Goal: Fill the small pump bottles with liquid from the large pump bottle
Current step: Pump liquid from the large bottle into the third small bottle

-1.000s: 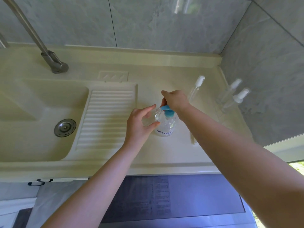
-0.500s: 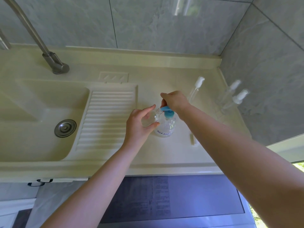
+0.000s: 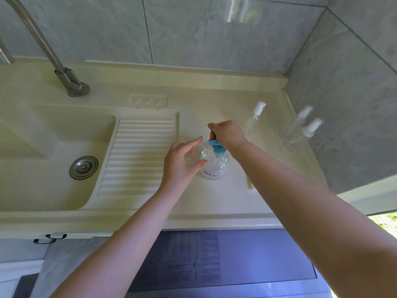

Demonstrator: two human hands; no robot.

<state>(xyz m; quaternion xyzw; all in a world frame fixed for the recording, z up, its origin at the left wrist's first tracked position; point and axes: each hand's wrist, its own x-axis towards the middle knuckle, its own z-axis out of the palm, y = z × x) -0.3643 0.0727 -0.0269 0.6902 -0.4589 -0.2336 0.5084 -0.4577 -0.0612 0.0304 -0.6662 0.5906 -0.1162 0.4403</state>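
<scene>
A large clear plastic pump bottle with a blue pump head (image 3: 215, 166) stands upright on the cream moulded countertop (image 3: 214, 203), near the middle of the view. The right hand (image 3: 227, 134) sits on top of the pump, its fingers curled round and over the blue head. The left hand (image 3: 182, 162), at nine o'clock of the bottle, pinches a small clear bottle without a cap (image 3: 203, 150) between thumb and fingers, tilted so that its threaded neck lies right at the blue spout. How full the small bottle is cannot be told.

At two o'clock of the large bottle a slim clear bottle with a white pump cap (image 3: 254, 117) stands alone. Farther toward three o'clock, against the grey tiled wall (image 3: 343, 104), two more clear bottles with white caps (image 3: 305, 125) stand close together. At nine o'clock lie the ribbed drainboard (image 3: 139, 155) and the sink basin with a steel drain (image 3: 83, 167); a steel tap (image 3: 71, 82) rises at ten o'clock.
</scene>
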